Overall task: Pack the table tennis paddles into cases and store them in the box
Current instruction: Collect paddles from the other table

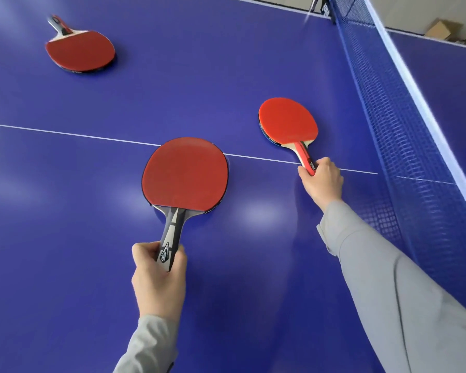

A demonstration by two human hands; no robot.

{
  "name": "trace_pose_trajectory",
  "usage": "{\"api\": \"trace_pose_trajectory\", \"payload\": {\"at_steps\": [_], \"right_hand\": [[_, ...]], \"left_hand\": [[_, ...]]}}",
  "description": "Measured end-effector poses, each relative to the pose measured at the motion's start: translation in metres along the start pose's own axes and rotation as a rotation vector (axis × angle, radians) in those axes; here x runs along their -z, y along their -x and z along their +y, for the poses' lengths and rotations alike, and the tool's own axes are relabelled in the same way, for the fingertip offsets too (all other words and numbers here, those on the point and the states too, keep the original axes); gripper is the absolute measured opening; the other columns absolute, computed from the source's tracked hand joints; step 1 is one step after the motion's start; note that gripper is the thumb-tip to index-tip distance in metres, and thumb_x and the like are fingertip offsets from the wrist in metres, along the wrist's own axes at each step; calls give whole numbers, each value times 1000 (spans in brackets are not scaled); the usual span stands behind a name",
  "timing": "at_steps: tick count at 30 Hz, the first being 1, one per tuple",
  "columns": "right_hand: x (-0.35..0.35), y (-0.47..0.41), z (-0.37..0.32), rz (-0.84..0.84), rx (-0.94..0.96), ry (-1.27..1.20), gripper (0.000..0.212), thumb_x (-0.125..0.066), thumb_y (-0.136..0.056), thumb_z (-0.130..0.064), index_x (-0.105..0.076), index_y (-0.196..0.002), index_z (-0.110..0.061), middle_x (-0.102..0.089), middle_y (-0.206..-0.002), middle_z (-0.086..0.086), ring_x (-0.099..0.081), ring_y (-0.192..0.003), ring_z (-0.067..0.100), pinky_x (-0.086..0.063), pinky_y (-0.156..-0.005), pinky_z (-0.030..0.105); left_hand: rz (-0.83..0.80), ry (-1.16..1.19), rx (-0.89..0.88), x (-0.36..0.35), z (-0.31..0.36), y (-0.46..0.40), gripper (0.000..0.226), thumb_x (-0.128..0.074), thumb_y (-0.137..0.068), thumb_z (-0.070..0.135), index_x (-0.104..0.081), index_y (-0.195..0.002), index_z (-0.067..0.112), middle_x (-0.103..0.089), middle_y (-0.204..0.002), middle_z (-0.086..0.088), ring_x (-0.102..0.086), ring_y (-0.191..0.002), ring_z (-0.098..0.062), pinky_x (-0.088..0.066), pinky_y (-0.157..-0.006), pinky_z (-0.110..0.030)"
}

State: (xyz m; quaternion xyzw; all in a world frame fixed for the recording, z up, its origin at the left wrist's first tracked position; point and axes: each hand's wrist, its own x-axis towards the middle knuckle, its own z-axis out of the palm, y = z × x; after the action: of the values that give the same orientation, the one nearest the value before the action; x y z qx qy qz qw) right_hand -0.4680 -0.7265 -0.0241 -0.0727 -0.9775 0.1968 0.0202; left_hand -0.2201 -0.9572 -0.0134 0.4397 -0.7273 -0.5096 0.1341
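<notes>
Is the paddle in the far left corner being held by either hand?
No. The far paddle lies alone on the blue table; the left hand and right hand grip two nearer paddles.

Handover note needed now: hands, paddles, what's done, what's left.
Left hand: grips the handle of the grey-handled paddle.
Right hand: grips the handle of the red-handled paddle, near the net.
Third paddle: lies untouched on the far left of the table.
Done: nothing packed.
Left: all three paddles into cases, then the box; no case in view.
</notes>
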Motion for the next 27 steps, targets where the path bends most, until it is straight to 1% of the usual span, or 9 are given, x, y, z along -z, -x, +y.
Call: {"api": "trace_pose_trajectory", "payload": {"at_steps": [3,6,9,13,16,19,22,27], "right_hand": [[8,-2,-7,-60,41,10,35,-51,-92,-34,-49,-103,-1,-61,-101,17,-57,-95,39,-47,-86,48],[17,13,-10,-46,32,-67,32,-51,-93,-31,-47,-102,-1,-60,-98,17,-57,-92,38,-48,-82,48],[25,50,-1,-18,11,-157,28,-52,-94,-31,-46,-98,-4,-55,-91,10,-57,-89,34,-48,-76,44],[41,122,19,9,-58,-288,26,-53,-93,-35,-44,-94,-11,-56,-87,7,-58,-83,29,-51,-68,41],[56,187,32,17,-116,-343,26,-53,-92,-38,-44,-93,-13,-55,-84,7,-57,-78,28,-52,-65,43],[67,254,39,41,-157,-367,24,-56,-90,-35,-45,-90,-14,-54,-80,4,-56,-76,27,-51,-64,45],[72,319,43,55,-185,-377,22,-59,-90,-32,-46,-90,-14,-52,-80,1,-55,-75,25,-52,-65,47],[75,415,49,64,-215,-392,20,-61,-89,-29,-45,-89,-18,-50,-79,-4,-52,-75,22,-51,-65,48]], "left_hand": [[1,6,-8,2,3,4,25,-66,-83,23,-41,-86,24,-56,-77,13,-56,-67,-8,-37,-52,-24],[1,6,-9,12,4,12,30,-66,-83,23,-38,-79,31,-56,-76,12,-56,-66,-9,-37,-51,-24],[-13,0,12,27,0,26,30,-66,-83,22,-38,-77,31,-57,-76,11,-57,-67,-10,-38,-52,-25],[-46,-10,47,56,-16,56,28,-66,-83,22,-39,-78,30,-59,-77,11,-58,-67,-12,-40,-53,-27],[-71,-21,86,79,-32,87,27,-66,-83,22,-41,-79,30,-59,-76,11,-59,-66,-14,-40,-51,-28],[-92,-42,117,99,-54,119,27,-67,-82,22,-41,-79,31,-60,-75,11,-59,-65,-13,-39,-50,-28],[-117,-60,138,116,-74,148,29,-68,-82,21,-41,-79,32,-60,-77,11,-59,-68,-12,-40,-53,-29],[-160,-71,184,136,-97,187,27,-66,-82,22,-40,-80,29,-60,-77,10,-58,-68,-12,-39,-53,-28]]}}
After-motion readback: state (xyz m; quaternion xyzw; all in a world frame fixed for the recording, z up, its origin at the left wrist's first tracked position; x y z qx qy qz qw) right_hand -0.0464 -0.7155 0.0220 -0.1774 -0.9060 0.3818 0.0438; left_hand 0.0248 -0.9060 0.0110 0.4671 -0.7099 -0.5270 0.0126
